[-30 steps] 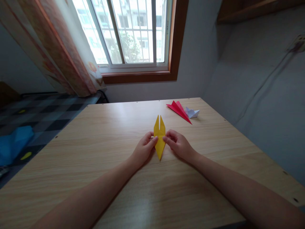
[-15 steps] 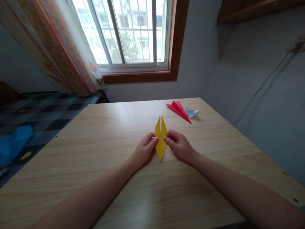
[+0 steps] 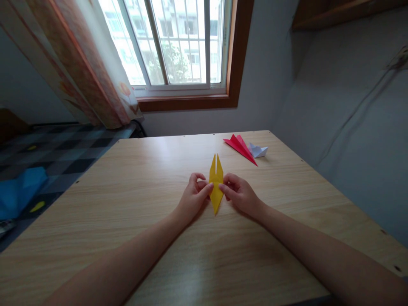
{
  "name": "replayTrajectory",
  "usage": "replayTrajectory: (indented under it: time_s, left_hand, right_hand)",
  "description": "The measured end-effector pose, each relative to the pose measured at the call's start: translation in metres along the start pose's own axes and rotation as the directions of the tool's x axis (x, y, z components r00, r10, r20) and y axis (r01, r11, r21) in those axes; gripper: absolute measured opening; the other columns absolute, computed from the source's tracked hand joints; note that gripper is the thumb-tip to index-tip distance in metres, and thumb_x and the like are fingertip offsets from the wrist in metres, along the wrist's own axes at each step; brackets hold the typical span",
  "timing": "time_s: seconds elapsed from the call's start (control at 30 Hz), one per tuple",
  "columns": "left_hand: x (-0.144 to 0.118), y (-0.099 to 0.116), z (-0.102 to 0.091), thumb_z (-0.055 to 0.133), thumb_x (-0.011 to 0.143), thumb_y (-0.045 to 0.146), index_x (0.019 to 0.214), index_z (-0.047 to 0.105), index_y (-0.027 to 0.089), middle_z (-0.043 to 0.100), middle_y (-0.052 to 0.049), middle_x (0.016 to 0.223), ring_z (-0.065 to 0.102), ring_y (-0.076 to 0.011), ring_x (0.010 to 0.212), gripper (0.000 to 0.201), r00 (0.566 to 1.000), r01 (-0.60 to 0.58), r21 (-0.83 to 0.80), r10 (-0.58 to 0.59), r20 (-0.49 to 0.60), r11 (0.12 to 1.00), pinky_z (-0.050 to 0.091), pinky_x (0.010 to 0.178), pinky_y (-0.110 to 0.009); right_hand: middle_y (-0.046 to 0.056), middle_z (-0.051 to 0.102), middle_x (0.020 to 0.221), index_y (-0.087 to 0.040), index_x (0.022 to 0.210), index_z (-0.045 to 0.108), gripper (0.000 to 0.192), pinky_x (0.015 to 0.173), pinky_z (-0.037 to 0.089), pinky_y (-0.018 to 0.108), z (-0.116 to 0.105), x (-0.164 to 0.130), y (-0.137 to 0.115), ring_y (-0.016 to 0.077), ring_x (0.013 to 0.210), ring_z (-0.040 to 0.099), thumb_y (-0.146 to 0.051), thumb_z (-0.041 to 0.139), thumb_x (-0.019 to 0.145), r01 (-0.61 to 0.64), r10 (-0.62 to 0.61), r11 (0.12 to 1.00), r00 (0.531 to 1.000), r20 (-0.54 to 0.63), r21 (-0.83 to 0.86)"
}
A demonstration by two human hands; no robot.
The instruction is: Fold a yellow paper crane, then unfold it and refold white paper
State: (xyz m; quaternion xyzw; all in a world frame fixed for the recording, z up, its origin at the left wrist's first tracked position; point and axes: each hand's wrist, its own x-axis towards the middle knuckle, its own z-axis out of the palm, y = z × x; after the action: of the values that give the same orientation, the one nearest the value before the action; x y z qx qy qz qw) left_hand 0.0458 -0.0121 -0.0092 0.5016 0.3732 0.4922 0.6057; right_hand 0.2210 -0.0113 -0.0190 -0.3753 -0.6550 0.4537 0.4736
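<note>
Paper, yellow and folded, stays pinched mid-frame by left hand and right hand; left forefinger now lifted.

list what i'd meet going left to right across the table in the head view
Left hand → yellow folded paper → red folded paper → white folded paper. The right hand overlaps the red piece's span, so it is left out.

An origami figure is resting between left hand and right hand; behind, rightward on the table, a paper plane is lying left of a paper boat.
</note>
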Motion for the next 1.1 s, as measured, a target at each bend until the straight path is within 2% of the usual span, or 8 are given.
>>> replayTrajectory:
  time_s: [0.1, 0.27, 0.47, 0.67, 0.77, 0.9, 1.03, 1.1]
  left_hand:
    - [-0.001, 0.001, 0.002, 0.076, 0.076, 0.039, 0.083, 0.046, 0.02, 0.054, 0.008, 0.064, 0.051, -0.0075, 0.057, 0.036, 0.999, -0.039, 0.037, 0.038, 0.008, 0.999, 0.04, 0.055, -0.018]
    - [-0.003, 0.006, 0.004, 0.072, 0.078, 0.048, 0.09, 0.058, 0.018, 0.063, 0.001, 0.076, 0.055, -0.0116, 0.065, 0.035, 0.997, -0.011, 0.099, 0.003, 0.072, 0.995, 0.043, 0.059, -0.022]
    - [-0.006, 0.009, 0.002, 0.052, 0.087, 0.064, 0.096, 0.063, 0.018, 0.067, -0.005, 0.089, 0.062, -0.0208, 0.086, 0.048, 0.997, 0.023, 0.072, -0.028, 0.075, 0.997, 0.048, 0.07, -0.028]
    - [-0.007, 0.004, 0.003, 0.069, 0.082, 0.049, 0.105, 0.055, 0.018, 0.068, -0.005, 0.095, 0.064, -0.0181, 0.084, 0.041, 0.997, 0.031, 0.11, -0.039, 0.072, 0.993, 0.047, 0.07, -0.026]
    - [-0.007, 0.003, 0.003, 0.06, 0.088, 0.049, 0.104, 0.053, 0.018, 0.069, -0.008, 0.102, 0.065, -0.0179, 0.087, 0.036, 0.996, 0.049, 0.109, -0.057, 0.074, 0.993, 0.048, 0.07, -0.026]
    - [-0.009, 0.001, 0.003, 0.053, 0.093, 0.051, 0.106, 0.048, 0.018, 0.071, -0.009, 0.096, 0.067, -0.0177, 0.081, 0.036, 0.988, 0.056, 0.117, -0.072, 0.136, 0.992, 0.049, 0.068, -0.028]
    - [-0.011, 0.0, 0.003, 0.053, 0.093, 0.052, 0.102, 0.051, 0.018, 0.069, -0.009, 0.097, 0.066, -0.0192, 0.081, 0.035, 0.98, -0.032, 0.202, -0.009, 0.199, 0.979, 0.051, 0.076, -0.033]
    - [-0.012, 0.0, 0.003, 0.053, 0.093, 0.051, 0.101, 0.054, 0.018, 0.068, -0.007, 0.095, 0.064, -0.0199, 0.082, 0.033, 0.978, -0.077, 0.311, 0.012, 0.208, 0.947, 0.05, 0.077, -0.033]
  right_hand:
    - [-0.004, 0.053, 0.069, -0.021, 0.083, 0.054, 0.028, 0.051, 0.039, 0.023, 0.001, 0.0, 0.0, 0.0105, 0.056, 0.05, -0.046, 0.065, 0.087, -0.003, 0.001, 0.998, 0.999, 0.035, 0.062]
    - [-0.002, 0.057, 0.072, -0.019, 0.09, 0.059, 0.027, 0.05, 0.039, 0.023, 0.002, -0.001, -0.006, 0.0098, 0.054, 0.049, -0.046, 0.058, 0.092, 0.016, -0.021, 0.996, 0.998, 0.053, 0.092]
    - [0.001, 0.061, 0.077, -0.018, 0.09, 0.062, 0.032, 0.051, 0.039, 0.025, 0.003, -0.001, -0.011, 0.0104, 0.055, 0.049, -0.049, 0.053, 0.094, 0.03, -0.029, 0.998, 0.999, -0.016, 0.047]
    - [0.001, 0.058, 0.082, -0.019, 0.094, 0.062, 0.027, 0.055, 0.042, 0.026, 0.002, -0.002, -0.009, 0.0114, 0.06, 0.051, -0.044, 0.054, 0.094, 0.054, -0.055, 0.998, 0.998, -0.03, -0.045]
    - [-0.002, 0.054, 0.078, -0.021, 0.098, 0.056, 0.022, 0.057, 0.042, 0.025, 0.001, -0.001, -0.009, 0.0116, 0.062, 0.05, -0.041, 0.06, 0.091, 0.059, -0.068, 0.996, 0.988, -0.139, -0.073]
    - [-0.005, 0.05, 0.079, -0.023, 0.102, 0.048, 0.035, 0.058, 0.043, 0.025, -0.001, 0.002, -0.005, 0.0121, 0.066, 0.05, -0.047, 0.067, 0.084, 0.03, -0.027, 1.0, 0.956, -0.293, 0.006]
    - [-0.002, 0.056, 0.082, -0.021, 0.099, 0.051, 0.039, 0.056, 0.045, 0.025, 0.005, 0.003, -0.001, 0.0117, 0.064, 0.053, -0.054, 0.066, 0.084, -0.04, 0.06, 0.982, 0.993, -0.101, 0.186]
    - [-0.002, 0.056, 0.078, -0.021, 0.094, 0.052, 0.039, 0.052, 0.044, 0.025, 0.009, 0.001, -0.002, 0.0114, 0.06, 0.052, -0.056, 0.065, 0.083, -0.069, 0.087, 0.967, 0.994, -0.066, 0.247]
